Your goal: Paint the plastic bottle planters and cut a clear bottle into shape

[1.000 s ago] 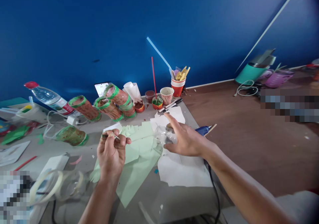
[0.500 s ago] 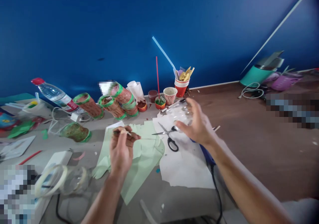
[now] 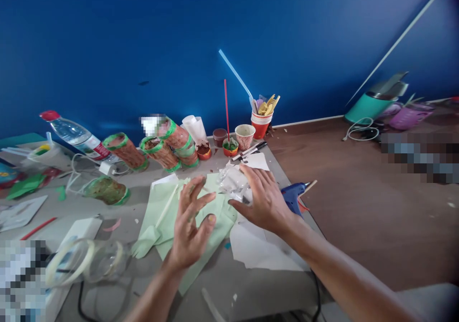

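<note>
My right hand (image 3: 263,200) has its thumb and fingers around a crumpled clear plastic piece (image 3: 233,178), over the papers in the middle of the table. To its left, my left hand (image 3: 193,217) holds nothing, its fingers spread and curved toward the plastic. Below the left hand lie pale green paper sheets (image 3: 206,257), with a thin pale stick (image 3: 168,205) on them. Torn white paper (image 3: 265,250) is under my right hand. Just right of that hand rests a blue hot glue gun (image 3: 293,195). The scissors are hidden behind my right hand and the plastic.
Brown tubes with green rims (image 3: 125,151), a capped plastic bottle (image 3: 77,135) and paint cups (image 3: 230,146) stand along the back. A red cup (image 3: 261,125) holds plastic cutlery. Clear ringed plastic (image 3: 71,262) and a white power strip (image 3: 81,236) lie front left.
My right hand has moved left and nearer with the clear plastic, covering the scissors and uncovering the glue gun. My left hand has let go of the thin stick and spread its fingers.
</note>
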Motion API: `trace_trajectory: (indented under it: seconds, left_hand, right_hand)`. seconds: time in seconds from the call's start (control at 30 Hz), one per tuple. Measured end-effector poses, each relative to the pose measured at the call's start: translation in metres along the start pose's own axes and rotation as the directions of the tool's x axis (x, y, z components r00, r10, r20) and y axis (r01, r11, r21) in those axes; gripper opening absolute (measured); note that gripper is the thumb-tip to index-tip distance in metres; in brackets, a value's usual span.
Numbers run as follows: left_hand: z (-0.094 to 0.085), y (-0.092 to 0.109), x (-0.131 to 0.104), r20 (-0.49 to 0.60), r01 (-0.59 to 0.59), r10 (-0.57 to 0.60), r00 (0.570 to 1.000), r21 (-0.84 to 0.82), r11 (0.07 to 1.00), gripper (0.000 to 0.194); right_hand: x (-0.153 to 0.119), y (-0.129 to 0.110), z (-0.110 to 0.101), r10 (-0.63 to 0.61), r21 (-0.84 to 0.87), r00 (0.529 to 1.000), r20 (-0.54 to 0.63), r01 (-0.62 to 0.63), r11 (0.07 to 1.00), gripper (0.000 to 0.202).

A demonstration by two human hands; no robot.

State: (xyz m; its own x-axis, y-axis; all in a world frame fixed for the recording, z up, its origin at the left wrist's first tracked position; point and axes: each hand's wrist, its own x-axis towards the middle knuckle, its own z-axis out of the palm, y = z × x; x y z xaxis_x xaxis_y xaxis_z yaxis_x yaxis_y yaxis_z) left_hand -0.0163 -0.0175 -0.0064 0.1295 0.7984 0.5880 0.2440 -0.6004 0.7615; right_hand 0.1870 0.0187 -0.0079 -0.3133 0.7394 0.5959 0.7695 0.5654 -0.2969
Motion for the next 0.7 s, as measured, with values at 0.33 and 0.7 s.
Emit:
trace_trajectory:
  seconds: [0.33,0.7]
  left_hand:
    - [0.004,-0.007,0.001,-0.056,-0.163,0.269,0.961,0.673,0.722,0.028]
    - [0.006,-0.011,0.0,-0.055,-0.204,0.347,0.936,0.719,0.665,0.019]
  right_hand:
    - [-0.003,-0.011,-0.001,-0.034,0.004,0.998,0.046,0.034,0.999,0.072]
    - [-0.006,-0.02,0.004,-0.081,0.026,0.996,0.038,0.08,0.996,0.067]
